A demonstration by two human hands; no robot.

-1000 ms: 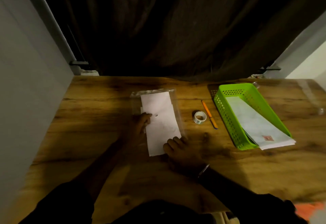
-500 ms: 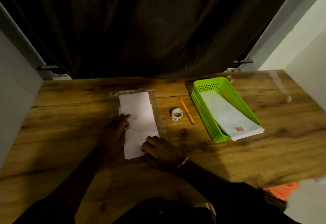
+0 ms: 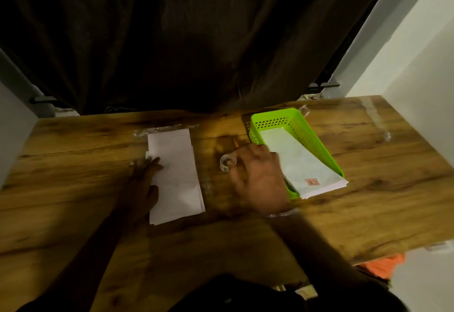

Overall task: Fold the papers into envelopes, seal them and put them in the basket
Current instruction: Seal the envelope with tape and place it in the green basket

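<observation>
A folded white paper point(image 3: 177, 174) lies lengthwise on the wooden table point(image 3: 368, 164), on a clear plastic sleeve. My left hand point(image 3: 143, 181) rests flat on the paper's left edge, fingers spread. My right hand point(image 3: 258, 179), blurred by motion, is over the small roll of clear tape point(image 3: 227, 161), with its fingers touching the roll. Whether the fingers grip it I cannot tell. To the right stands a green plastic basket point(image 3: 275, 117) holding white envelopes point(image 3: 302, 164), the top one with a red stamp; they stick out over its near end.
An orange pen point(image 3: 236, 142) lies just behind my right hand, mostly hidden. A dark curtain hangs behind the table. White walls stand at left and right. Something orange point(image 3: 383, 266) lies below the table's right front edge.
My right hand has left the paper's near corner and moved right to the tape roll. My left hand stays on the paper. The camera has shifted so the scene sits further left.
</observation>
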